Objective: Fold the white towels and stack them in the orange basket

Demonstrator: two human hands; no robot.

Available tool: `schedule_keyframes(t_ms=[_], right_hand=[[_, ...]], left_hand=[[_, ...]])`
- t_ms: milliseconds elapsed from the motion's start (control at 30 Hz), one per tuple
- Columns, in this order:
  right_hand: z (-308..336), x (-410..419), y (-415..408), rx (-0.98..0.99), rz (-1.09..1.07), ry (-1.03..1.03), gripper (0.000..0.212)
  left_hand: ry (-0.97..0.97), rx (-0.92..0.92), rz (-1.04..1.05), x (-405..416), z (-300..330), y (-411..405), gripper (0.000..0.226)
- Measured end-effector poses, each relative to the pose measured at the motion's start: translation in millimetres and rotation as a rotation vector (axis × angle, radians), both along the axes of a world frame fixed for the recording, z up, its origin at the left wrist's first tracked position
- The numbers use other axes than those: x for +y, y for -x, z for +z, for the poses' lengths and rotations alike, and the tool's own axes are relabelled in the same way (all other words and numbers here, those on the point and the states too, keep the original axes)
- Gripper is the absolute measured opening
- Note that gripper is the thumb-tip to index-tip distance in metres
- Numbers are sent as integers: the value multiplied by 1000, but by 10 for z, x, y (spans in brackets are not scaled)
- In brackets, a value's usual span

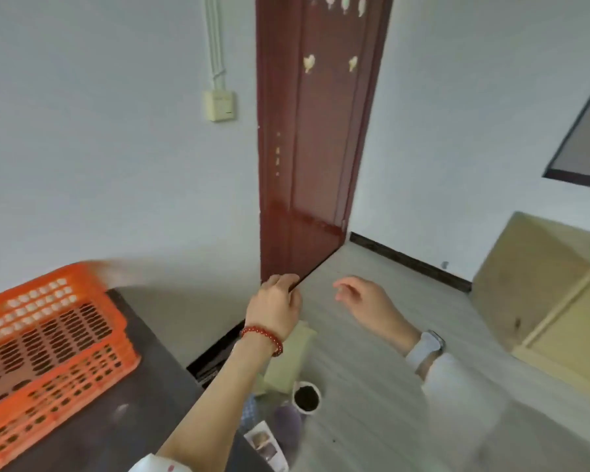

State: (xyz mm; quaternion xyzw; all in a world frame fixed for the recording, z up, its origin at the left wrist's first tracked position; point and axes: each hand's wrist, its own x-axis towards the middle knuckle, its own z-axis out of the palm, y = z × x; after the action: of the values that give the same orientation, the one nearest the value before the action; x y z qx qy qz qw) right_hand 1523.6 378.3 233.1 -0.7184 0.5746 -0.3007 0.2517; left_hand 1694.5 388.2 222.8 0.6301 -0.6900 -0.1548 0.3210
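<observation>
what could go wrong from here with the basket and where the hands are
1. The orange basket sits tilted on the dark table, so stacked towels might slide or it may tip.
2. No white towel is in view and both the left hand and right hand look empty, so folding may stall.
3. A small white pot and other clutter stand on the floor below the arms; a step could knock them over.

White sleeves, red bead bracelet, pale wristwatch.
</observation>
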Motion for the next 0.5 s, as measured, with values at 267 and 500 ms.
schedule_keyframes(t_ms=[267, 500], right_hand=[[-167, 670, 3602, -129, -537, -77, 19], [-319, 1043, 5830, -157, -899, -81, 21]], left_hand=[[-23, 2, -539, -135, 19, 3685, 32], [-32, -70, -865, -320, -83, 6185, 25]])
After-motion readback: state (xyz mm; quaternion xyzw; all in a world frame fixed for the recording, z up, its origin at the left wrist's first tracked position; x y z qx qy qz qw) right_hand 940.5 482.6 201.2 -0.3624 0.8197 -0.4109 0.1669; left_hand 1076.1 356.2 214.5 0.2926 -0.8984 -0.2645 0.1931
